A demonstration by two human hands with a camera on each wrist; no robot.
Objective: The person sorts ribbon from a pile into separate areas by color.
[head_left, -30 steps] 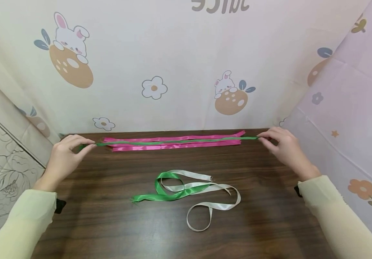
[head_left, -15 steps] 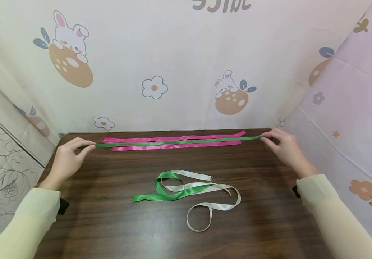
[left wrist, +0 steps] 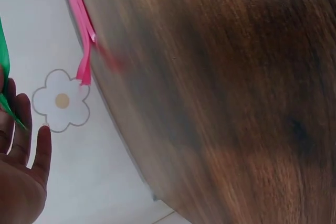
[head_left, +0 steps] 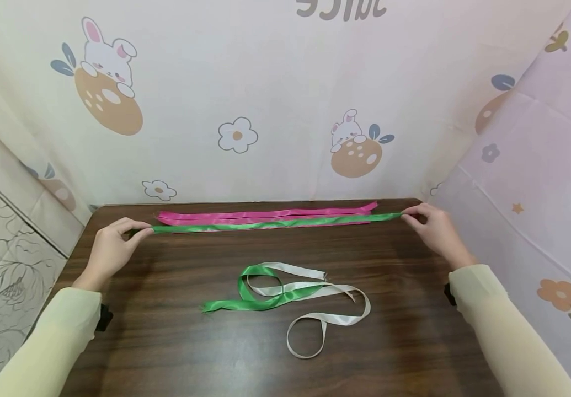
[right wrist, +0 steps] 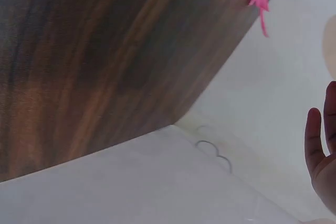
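A: What has just changed?
B: The held green ribbon (head_left: 285, 224) has come toward the person. Half a second ago it ran farther back among the pink ribbons (head_left: 265, 213); now it overlies the nearest pink strip, leaving a thin pink edge showing on its near side.

A: What does that mean for the work?
B: My judgement is that the ribbon's position across the pink row is being adjusted, and it is not yet released. I cannot tell whether it touches the pink or hangs just above.

A: How are the fingers?
B: The left hand (head_left: 111, 248) pinches one end between thumb and fingertips, with no visible gap. The right hand (head_left: 436, 231) pinches near the other end the same way, though its wrist view misses the pinch. The ribbon is almost straight between them, with a slight wave.

A: What else differs?
B: Both hands are slightly nearer the person, and more pink shows behind the green.

A: And farther out?
B: On the dark wooden table (head_left: 166, 342), well apart on the near side, a loose green ribbon (head_left: 257, 303) overlaps curling white ribbon (head_left: 337, 318), apparently unmoved. Behind hangs a pale cloth (head_left: 285, 71) printed with rabbits and flowers.
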